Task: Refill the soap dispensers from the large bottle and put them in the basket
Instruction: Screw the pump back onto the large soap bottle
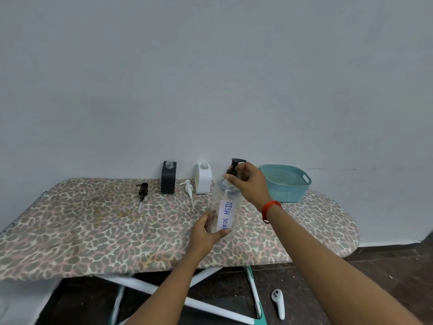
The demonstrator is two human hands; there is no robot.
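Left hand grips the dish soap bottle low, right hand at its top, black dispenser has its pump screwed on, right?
No: the head view shows the black dispenser with its neck open, a black pump lying on the board beside it. Left hand and right hand on the dish soap bottle are as stated.

The labelled clear bottle (pixel 226 207) is held nearly upright; the uncapped black dispenser (pixel 168 178) and white dispenser (pixel 203 178) stand at its eleven o'clock, the teal basket (pixel 287 182) at two.
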